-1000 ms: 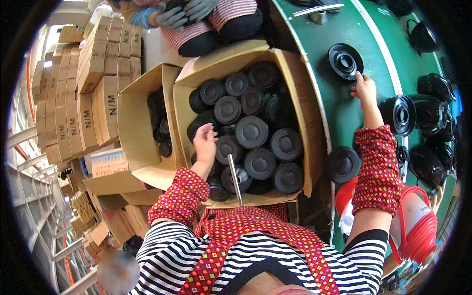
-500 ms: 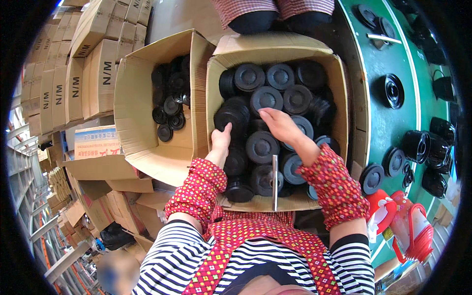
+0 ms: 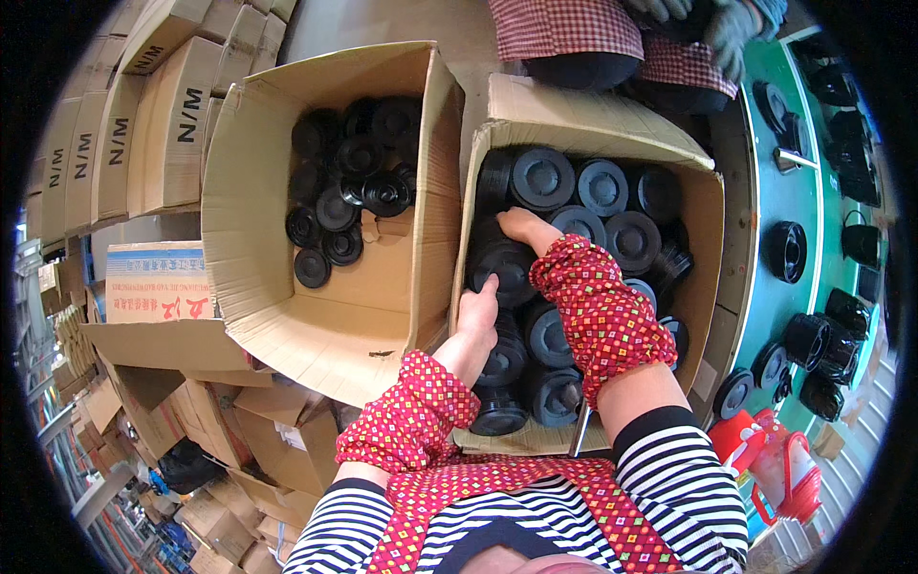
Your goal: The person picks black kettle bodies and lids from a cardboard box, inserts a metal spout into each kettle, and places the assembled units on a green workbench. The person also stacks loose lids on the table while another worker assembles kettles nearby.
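In the right-hand cardboard box point(image 3: 703, 287), black round discs with ringed tops stand in stacks. My left hand point(image 3: 477, 314) grips the near end of a tilted stack of black discs point(image 3: 501, 270) by the box's left wall, thumb on its top. At the far end of that stack, my right hand point(image 3: 526, 228) is closed round its edge, its fingers partly hidden. Below my right forearm a thin metal rod point(image 3: 579, 429) leans at the box's near edge, its upper part covered by the sleeve.
To the left, a second open box point(image 3: 330, 335) holds looser black discs point(image 3: 361, 155). A green workbench point(image 3: 755, 325) on the right carries more black parts. Across from me is a person in a checked apron point(image 3: 574, 29) with gloved hands point(image 3: 732, 33). Stacked cartons point(image 3: 177, 134) line the left.
My right hand has moved left from above the middle stacks onto the left stack's far end. The view has shifted, so the boxes sit farther right, and the co-worker's gloved hands now show.
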The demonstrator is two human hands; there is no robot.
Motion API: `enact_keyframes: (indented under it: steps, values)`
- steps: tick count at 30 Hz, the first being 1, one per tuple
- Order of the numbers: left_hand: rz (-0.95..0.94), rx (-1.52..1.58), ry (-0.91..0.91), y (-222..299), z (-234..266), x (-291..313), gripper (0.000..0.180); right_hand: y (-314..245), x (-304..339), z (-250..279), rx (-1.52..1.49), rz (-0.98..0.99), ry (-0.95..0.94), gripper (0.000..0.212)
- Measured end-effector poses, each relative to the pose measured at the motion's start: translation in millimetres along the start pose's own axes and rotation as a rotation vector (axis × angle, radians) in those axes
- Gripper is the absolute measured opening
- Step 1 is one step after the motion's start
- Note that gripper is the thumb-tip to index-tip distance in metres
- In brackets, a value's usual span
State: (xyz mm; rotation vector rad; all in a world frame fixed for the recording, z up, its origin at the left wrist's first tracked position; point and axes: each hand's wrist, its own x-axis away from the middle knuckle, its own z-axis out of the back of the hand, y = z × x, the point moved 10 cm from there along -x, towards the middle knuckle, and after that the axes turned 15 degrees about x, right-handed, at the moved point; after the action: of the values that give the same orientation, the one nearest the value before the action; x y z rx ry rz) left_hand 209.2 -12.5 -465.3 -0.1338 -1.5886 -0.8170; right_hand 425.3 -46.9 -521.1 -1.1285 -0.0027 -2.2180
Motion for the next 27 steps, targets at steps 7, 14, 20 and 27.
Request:
enact_keyframes:
  steps: [7,14,20,27]
  values:
    - [-0.029,-0.008,0.120,2.6,4.8,13.1,0.071,27.4,8.0,-10.6,-0.189,-0.307,-0.065,0.065]
    - [-0.113,-0.060,0.070,-0.8,10.8,13.1,0.065,29.1,7.8,-16.3,-0.307,-0.275,0.034,0.069]
    - [-0.134,0.067,-0.106,36.3,2.7,100.5,0.060,0.6,64.2,25.4,-0.497,-0.168,0.160,0.076]
    - [-0.431,0.005,-0.250,65.8,8.4,161.3,0.055,13.7,141.4,52.4,-0.636,-0.126,0.354,0.078]
